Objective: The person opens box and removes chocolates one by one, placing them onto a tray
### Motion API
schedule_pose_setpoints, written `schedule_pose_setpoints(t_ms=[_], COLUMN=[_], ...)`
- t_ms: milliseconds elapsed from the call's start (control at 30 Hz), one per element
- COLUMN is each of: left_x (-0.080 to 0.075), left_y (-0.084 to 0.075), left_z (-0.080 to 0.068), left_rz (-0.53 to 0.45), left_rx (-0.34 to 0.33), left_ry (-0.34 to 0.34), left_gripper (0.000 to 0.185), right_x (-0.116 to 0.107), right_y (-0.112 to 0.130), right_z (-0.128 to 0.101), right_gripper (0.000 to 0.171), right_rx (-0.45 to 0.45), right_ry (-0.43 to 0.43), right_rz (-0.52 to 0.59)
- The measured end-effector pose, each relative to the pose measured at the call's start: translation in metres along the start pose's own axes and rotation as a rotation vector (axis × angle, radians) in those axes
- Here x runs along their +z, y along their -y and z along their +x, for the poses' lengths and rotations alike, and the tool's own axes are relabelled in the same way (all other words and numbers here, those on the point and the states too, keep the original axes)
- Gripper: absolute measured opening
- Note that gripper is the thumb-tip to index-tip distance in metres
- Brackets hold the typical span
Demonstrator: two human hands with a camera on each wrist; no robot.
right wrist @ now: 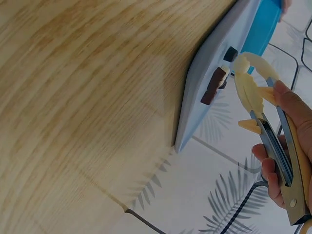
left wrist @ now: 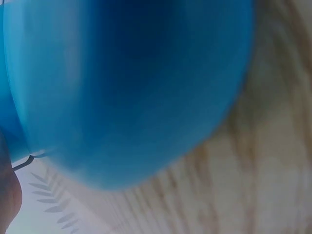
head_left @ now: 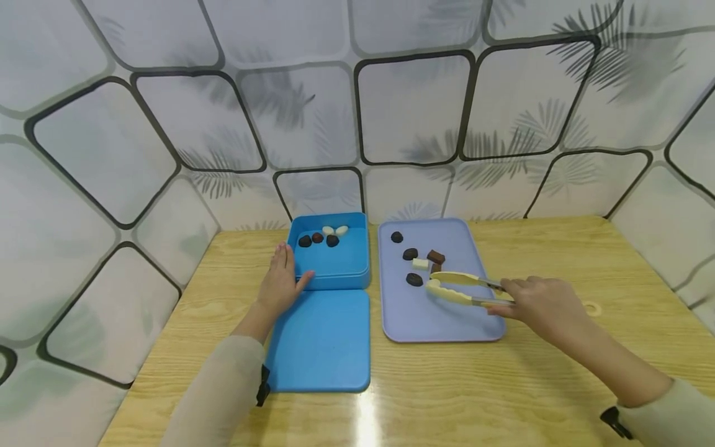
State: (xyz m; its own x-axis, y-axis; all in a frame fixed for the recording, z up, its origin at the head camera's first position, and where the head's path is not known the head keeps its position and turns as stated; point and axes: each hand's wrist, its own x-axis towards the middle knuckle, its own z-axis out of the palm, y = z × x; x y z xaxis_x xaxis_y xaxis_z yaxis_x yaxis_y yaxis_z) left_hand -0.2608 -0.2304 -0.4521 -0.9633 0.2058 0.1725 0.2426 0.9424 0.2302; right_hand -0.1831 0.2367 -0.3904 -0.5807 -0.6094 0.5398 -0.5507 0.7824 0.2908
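Observation:
My right hand [head_left: 544,310] grips the tongs [head_left: 455,297], which have metal arms and cream tips, over the lavender tray [head_left: 447,326]. The tips are close together beside a small brown chocolate piece [head_left: 436,268], overlapping its lower edge in the head view. A second brown piece [head_left: 436,256], a white block [head_left: 420,264] and several dark chocolates [head_left: 414,279] lie nearby on the tray. My left hand [head_left: 281,282] rests against the near left corner of the blue box [head_left: 341,264], fingers straight along its side, thumb across the front rim. Inside are dark chocolates [head_left: 332,240] and white oval pieces [head_left: 341,230].
A flat blue lid [head_left: 324,347] lies on the wooden table [head_left: 436,391] directly in front of the box. The tray stands just right of the box. To the right, a cream ring [head_left: 592,308] shows behind my right hand. A patterned curtain [head_left: 413,112] borders the table's back and sides.

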Motion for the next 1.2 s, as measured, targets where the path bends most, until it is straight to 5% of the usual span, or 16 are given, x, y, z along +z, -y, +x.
schedule_pose_setpoints(t_ms=[667, 1200], left_x=[0.004, -0.002], left_y=[0.003, 0.0], left_z=[0.001, 0.001], left_rz=[0.014, -0.028], left_rx=[-0.013, -0.023], left_ry=[0.014, 0.018], left_gripper=[0.09, 0.084], right_x=[0.013, 0.008], right_y=[-0.002, -0.003], right_z=[0.001, 0.006], right_gripper=[0.085, 0.106], right_rx=[0.022, 0.063], right_ry=[0.067, 0.023], right_rz=[0.016, 0.061])
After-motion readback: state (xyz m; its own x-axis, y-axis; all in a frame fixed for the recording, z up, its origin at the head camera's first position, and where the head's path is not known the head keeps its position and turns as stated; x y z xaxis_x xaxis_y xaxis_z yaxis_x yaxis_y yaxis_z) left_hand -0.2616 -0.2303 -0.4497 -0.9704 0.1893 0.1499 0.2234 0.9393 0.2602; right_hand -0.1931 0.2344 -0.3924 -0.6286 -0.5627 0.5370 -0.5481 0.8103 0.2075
